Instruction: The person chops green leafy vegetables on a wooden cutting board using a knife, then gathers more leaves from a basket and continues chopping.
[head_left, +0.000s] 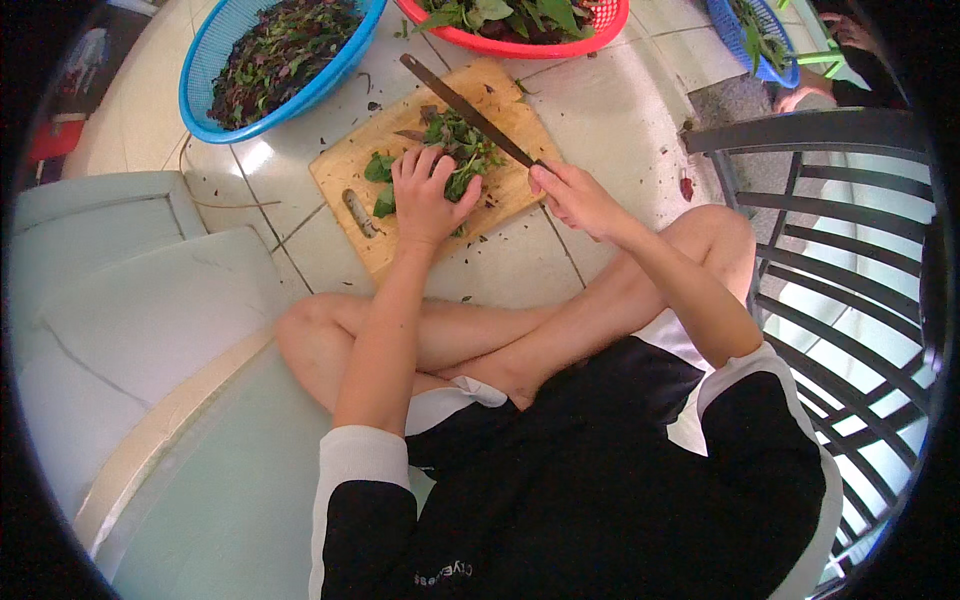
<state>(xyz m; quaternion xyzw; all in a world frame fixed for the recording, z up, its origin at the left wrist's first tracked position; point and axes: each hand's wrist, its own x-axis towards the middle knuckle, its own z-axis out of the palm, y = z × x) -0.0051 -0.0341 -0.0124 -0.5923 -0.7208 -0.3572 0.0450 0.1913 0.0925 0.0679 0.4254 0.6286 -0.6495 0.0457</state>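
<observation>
The person wears a black top (600, 500) that fills the lower middle of the frame, with short, wide sleeves. The left sleeve (370, 520) ends in a broad white band (365, 455), and a white strip (318, 540) runs along its outer side. The right sleeve (755, 415) is black too, edged in white toward the right of the frame. Small pale lettering (443, 573) marks the cloth near the bottom edge. White fabric (468, 392) also shows beside the bare legs (470, 335). Left hand (427, 205), right hand (582, 202) and forearms (382, 325) are bare.
</observation>
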